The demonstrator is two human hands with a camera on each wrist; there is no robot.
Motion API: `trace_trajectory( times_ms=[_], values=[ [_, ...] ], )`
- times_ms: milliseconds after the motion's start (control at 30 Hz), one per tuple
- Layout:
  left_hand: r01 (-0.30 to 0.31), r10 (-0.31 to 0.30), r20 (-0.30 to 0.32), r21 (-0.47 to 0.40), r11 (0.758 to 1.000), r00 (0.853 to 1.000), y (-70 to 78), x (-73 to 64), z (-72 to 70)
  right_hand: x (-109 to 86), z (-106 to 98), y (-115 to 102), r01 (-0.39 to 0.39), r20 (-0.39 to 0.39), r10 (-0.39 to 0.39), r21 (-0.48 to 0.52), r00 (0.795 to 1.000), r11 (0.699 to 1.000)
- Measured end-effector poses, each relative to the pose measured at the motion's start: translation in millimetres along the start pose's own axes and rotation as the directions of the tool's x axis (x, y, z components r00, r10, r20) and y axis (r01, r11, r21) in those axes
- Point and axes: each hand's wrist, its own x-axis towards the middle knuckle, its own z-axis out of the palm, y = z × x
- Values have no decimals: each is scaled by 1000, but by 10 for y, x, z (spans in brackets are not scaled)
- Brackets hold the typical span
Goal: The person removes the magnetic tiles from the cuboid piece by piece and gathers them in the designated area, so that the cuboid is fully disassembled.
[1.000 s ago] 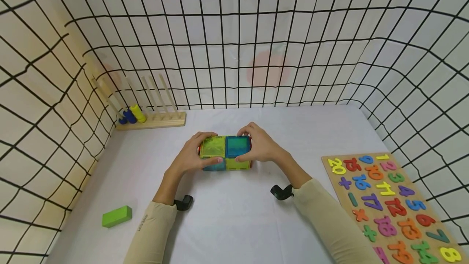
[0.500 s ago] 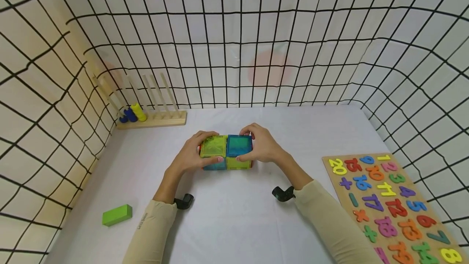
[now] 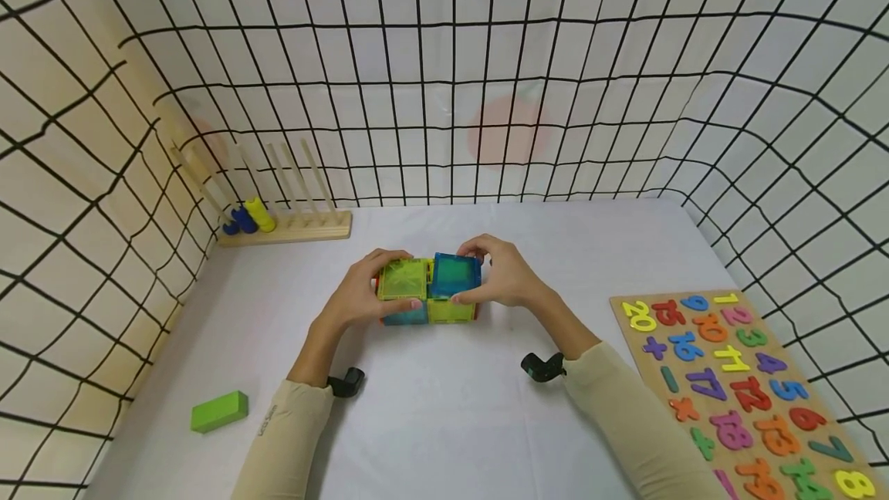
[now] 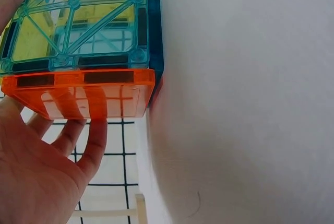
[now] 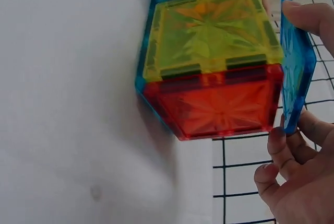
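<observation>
The blue magnetic tile, likely light, stiff and slick, is best held by its edges, as the right hand pinches it over the right half of the tile box that the left hand grips.

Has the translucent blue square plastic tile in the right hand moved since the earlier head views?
Yes: the blue tile has shifted right and slightly up in view against the translucent yellow-green square plastic tile on its left, opening a gap.
</observation>
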Motion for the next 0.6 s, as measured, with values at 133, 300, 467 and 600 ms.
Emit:
trace_trajectory(
  times_ms=[133, 300, 467, 600],
  values=[
    [-1, 1, -2, -3, 1000, 1000, -10, -12, -14, -4, -76, -47, 30, 16, -29, -12, 999, 999],
    [-1, 1, 6, -2, 1000, 1000, -13, -37, -50, -6, -170, -68, 44, 29, -43, -37, 999, 998],
    [12, -12, 25, -2, 1000, 1000, -11, -75, -112, -25, -256, -19, 21, 24, -20, -45, 1000, 999],
    [16, -16, 44, -9, 1000, 999, -17, -105, -160, -31, -335, 84, -6, 19, 7, -84, 1000, 996]
  ],
)
